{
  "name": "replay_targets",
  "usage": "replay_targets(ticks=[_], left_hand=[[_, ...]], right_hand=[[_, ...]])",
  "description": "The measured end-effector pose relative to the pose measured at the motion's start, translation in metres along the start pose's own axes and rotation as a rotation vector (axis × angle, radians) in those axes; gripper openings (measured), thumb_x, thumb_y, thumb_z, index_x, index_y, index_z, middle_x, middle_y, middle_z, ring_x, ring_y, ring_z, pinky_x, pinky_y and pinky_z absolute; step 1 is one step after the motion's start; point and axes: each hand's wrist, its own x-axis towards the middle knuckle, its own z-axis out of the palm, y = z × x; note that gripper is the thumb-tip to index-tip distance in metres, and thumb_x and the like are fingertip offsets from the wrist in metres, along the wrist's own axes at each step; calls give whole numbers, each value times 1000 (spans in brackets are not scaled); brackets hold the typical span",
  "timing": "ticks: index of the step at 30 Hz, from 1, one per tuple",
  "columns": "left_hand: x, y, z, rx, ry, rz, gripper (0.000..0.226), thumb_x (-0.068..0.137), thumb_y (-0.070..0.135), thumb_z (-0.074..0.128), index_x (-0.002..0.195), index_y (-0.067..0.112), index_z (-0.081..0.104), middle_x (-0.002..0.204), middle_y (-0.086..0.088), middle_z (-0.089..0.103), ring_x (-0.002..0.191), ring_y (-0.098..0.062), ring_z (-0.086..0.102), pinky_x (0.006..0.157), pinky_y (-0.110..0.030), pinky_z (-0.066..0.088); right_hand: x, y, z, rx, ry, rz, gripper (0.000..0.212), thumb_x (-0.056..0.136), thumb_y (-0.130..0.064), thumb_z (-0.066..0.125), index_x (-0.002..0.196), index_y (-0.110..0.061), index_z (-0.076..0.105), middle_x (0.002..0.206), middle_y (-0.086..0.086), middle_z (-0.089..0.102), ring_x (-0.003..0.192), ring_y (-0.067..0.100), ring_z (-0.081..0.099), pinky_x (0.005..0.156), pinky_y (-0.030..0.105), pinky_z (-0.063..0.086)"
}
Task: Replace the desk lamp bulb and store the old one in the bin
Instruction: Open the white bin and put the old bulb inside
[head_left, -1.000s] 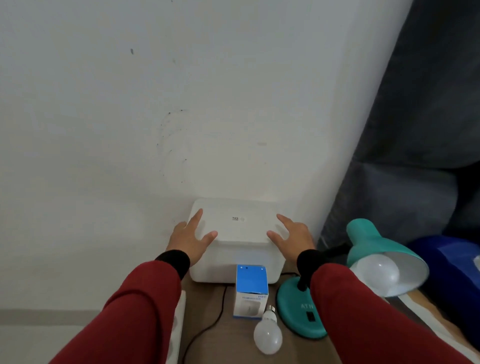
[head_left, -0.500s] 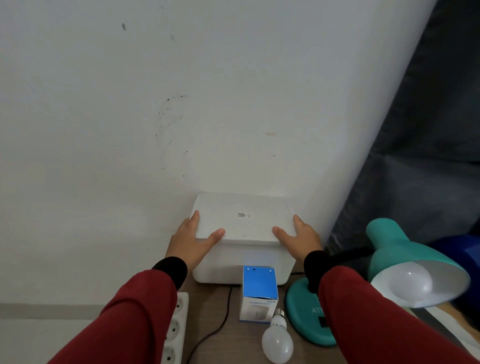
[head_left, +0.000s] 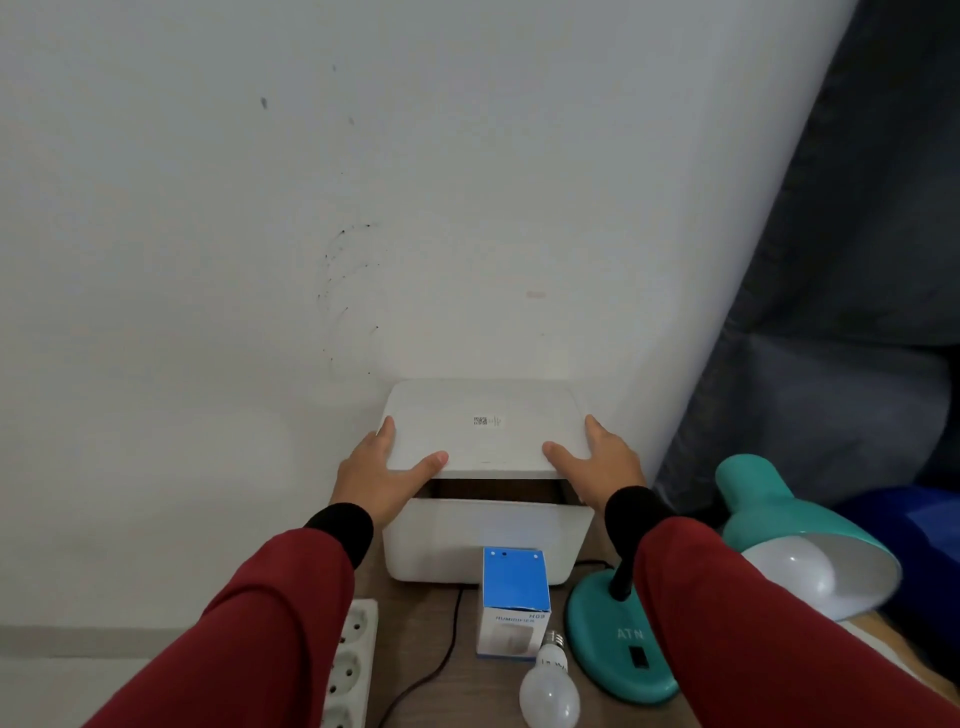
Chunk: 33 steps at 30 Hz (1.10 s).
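Head view, at the tabletop's far edge against the wall. I held the white lid (head_left: 483, 426) of the white bin (head_left: 488, 540) with both hands: my left hand (head_left: 376, 475) gripped the lid's left edge, thumb on top near the front corner and fingers along the side; my right hand (head_left: 602, 460) mirrored it on the right edge. Neither hand was spread wide; each was closed around the lid's rim. The lid's front edge stood raised above the bin's front wall, leaving a dark gap between them, while its rear lay by the wall.

Directly in front of the bin stood a blue-and-white box (head_left: 513, 603), upright, touching or nearly touching the bin's front. A loose white bulb (head_left: 549, 688) lay on the tabletop (head_left: 415, 639) just nearer than the box, its screw base pointing toward the box. To the right stood the teal desk lamp (head_left: 613, 644), its shade tilted rightward with a white bulb (head_left: 789, 569) seated inside. A white power strip (head_left: 348, 670) lay at the tabletop's left edge, a black cable (head_left: 441, 660) beside it.
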Motion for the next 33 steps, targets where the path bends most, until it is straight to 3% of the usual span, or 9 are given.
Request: replay_targets(ticks=[6, 9, 15, 20, 33], left_hand=[[-24, 17, -19, 6, 62, 61, 90, 82, 50, 63, 150, 16, 16, 151, -3, 32, 138, -23, 33, 113, -35, 31], [-53, 17, -27, -25, 80, 72, 90, 80, 49, 65, 150, 16, 18, 150, -2, 34, 137, -22, 33, 113, -35, 31], [-134, -2, -32, -11, 92, 59, 92, 78, 51, 66, 150, 18, 19, 147, 0, 38, 134, -21, 38, 112, -33, 34], [-207, -25, -19, 8, 82, 35, 91, 78, 51, 67, 150, 17, 21, 149, 1, 37, 136, -19, 36, 113, -32, 33], [-330, -80, 53, 89, -65, -97, 93, 79, 55, 63, 150, 15, 17, 155, -6, 26, 140, -25, 29, 116, -39, 27]], right_hand=[[-23, -10, -15, 69, 50, -44, 81, 86, -44, 59, 149, -11, 21, 148, 13, 38, 133, 29, 39, 110, 42, 38], [-51, -8, -18, 102, 42, -43, 82, 85, -45, 60, 148, -10, 22, 151, 12, 34, 138, 27, 34, 115, 39, 30], [-130, 13, -16, 82, 29, -31, 79, 85, -44, 61, 147, -10, 26, 149, 13, 38, 136, 28, 36, 115, 36, 28], [-199, 44, -11, 49, 9, -13, 78, 87, -40, 60, 148, -10, 24, 148, 15, 36, 136, 27, 35, 110, 31, 28], [-312, 147, 3, -33, -63, 127, 80, 87, -44, 58, 149, -11, 21, 151, 14, 33, 137, 30, 33, 112, 36, 28]])
